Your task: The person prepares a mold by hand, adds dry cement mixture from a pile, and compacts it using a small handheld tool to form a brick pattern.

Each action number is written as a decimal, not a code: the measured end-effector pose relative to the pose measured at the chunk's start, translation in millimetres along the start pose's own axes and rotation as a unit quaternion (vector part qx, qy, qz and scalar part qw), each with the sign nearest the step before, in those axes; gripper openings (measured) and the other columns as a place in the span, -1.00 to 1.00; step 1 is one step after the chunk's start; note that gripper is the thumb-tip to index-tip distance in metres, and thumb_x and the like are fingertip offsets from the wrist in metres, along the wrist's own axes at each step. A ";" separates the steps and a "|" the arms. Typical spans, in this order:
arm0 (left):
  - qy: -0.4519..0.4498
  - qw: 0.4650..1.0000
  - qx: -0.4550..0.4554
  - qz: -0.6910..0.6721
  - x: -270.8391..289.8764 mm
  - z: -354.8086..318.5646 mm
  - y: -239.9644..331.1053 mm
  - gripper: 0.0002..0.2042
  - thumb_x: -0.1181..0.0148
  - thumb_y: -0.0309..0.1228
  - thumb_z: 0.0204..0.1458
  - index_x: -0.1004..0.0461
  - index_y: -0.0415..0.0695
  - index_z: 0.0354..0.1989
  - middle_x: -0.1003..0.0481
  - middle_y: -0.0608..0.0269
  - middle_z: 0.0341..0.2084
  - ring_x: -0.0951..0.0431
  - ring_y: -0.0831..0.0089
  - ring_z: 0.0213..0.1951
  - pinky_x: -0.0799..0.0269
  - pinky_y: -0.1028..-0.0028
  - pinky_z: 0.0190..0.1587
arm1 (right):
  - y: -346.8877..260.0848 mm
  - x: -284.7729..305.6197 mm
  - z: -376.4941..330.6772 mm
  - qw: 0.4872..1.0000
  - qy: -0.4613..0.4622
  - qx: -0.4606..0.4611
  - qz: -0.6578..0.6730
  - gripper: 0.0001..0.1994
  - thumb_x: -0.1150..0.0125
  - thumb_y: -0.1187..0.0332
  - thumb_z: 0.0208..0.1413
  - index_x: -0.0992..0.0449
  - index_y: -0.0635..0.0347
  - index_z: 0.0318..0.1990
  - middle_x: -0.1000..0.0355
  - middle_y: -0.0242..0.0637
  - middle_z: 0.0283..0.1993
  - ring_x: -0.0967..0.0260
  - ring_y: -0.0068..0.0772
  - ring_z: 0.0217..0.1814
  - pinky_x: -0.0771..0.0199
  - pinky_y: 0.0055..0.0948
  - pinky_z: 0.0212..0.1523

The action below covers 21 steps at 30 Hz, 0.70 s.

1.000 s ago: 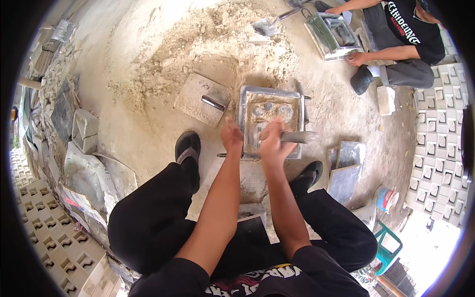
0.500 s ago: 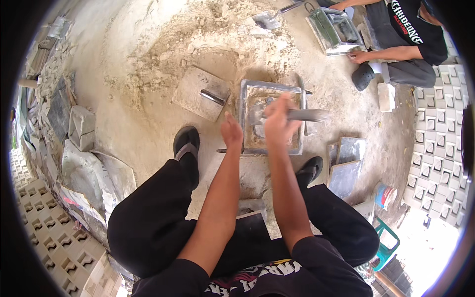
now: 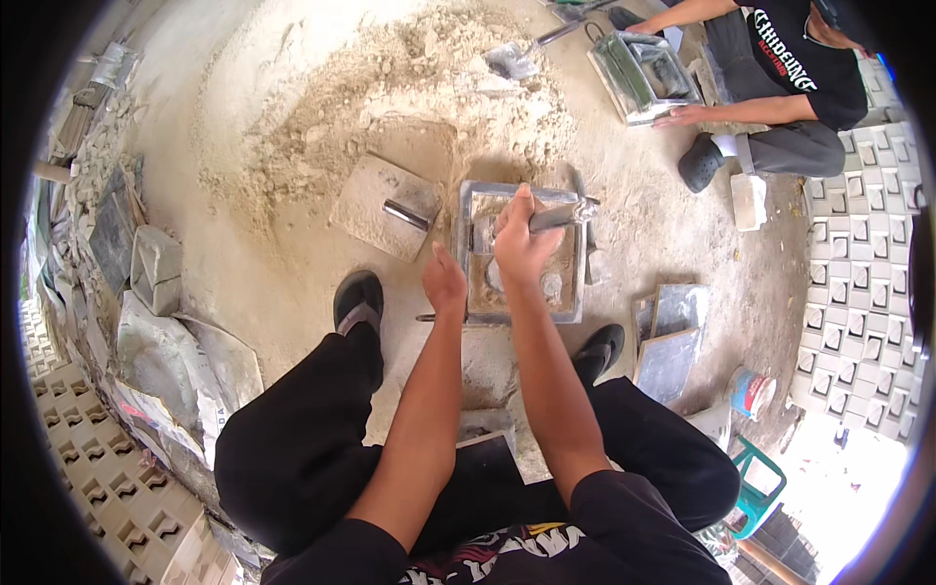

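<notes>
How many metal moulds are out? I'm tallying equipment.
2: one metal mould under the person's hands, the right hand holding a bar over it; another mould before the co-worker. Others may be hidden.

This is looking like an outdoor yard where people are making blocks. A big sand pile (image 3: 390, 88) is lying on the dirt ground, metal molds (image 3: 522, 253) are sitting there, and finished patterned blocks (image 3: 858, 292) are drying nearby.

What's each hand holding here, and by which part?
Right hand: fingers wrapped around the handle end of a metal tool lying across the square metal mould. Left hand: holds nothing, resting at the mould's left edge.
</notes>
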<state>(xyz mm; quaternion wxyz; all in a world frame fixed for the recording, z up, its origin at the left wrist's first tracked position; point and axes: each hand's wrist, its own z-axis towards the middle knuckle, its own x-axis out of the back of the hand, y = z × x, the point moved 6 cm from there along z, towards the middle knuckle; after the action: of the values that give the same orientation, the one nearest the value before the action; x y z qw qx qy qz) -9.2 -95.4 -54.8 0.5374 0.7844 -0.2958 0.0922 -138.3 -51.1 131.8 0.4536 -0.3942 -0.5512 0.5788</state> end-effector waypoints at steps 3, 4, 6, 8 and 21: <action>0.001 0.999 -0.025 0.032 0.2 -1.2 7.4 -0.35 0.37 -0.06 0.25 -0.46 -0.46 -0.51 -0.45 -0.40 -0.49 -0.44 -0.31 -0.37 -0.28 -0.06 -0.24 | -10.5 2.0 17.6 0.999 -0.007 -0.013 0.028 -0.58 0.01 0.35 0.25 -0.23 0.19 -0.71 -0.23 -0.42 -0.75 -0.10 -0.67 -0.74 0.02 -0.52 -0.75; 0.004 0.998 -0.038 0.041 -0.2 1.6 9.6 -0.35 0.36 -0.06 0.25 -0.46 -0.46 -0.49 -0.45 -0.40 -0.49 -0.44 -0.31 -0.37 -0.28 -0.06 -0.24 | -16.2 2.0 22.3 0.997 0.005 -0.012 0.072 -0.58 0.00 0.35 0.25 -0.24 0.20 -0.71 -0.22 -0.42 -0.75 -0.10 -0.66 -0.74 0.02 -0.51 -0.75; 0.000 0.998 -0.047 0.051 -0.7 -4.2 7.8 -0.36 0.36 -0.07 0.25 -0.47 -0.45 -0.47 -0.45 -0.40 -0.48 -0.45 -0.31 -0.37 -0.28 -0.07 -0.23 | -20.8 3.6 25.2 0.986 0.000 -0.016 0.164 -0.61 -0.02 0.34 0.24 -0.29 0.24 -0.67 -0.21 -0.44 -0.73 -0.07 -0.63 -0.75 0.01 -0.48 -0.74; -0.002 0.998 -0.057 0.038 -1.8 -6.5 19.9 -0.37 0.35 -0.07 0.25 -0.48 -0.44 -0.46 -0.46 -0.39 -0.48 -0.45 -0.30 -0.38 -0.29 -0.07 -0.24 | 3.3 -1.4 18.8 0.994 0.031 0.036 0.100 -0.61 -0.03 0.33 0.23 -0.29 0.25 -0.66 -0.21 -0.44 -0.73 -0.06 -0.62 -0.75 0.01 -0.46 -0.74; -0.015 0.998 -0.047 0.042 -6.0 -1.7 11.0 -0.40 0.37 -0.08 0.25 -0.49 -0.40 -0.41 -0.47 -0.33 -0.46 -0.45 -0.29 -0.35 -0.29 -0.04 -0.24 | 8.9 -17.4 34.5 0.998 0.028 -0.010 0.059 -0.56 0.02 0.31 0.23 -0.18 0.09 -0.75 -0.17 -0.44 -0.78 -0.10 -0.63 -0.77 -0.05 -0.52 -0.72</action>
<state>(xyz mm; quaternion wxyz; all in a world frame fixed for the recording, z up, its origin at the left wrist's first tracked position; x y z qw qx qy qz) -20.0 -94.4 -48.2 0.5647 0.7464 -0.3406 0.0892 -167.3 -77.4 125.0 0.4295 -0.4467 -0.5198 0.5880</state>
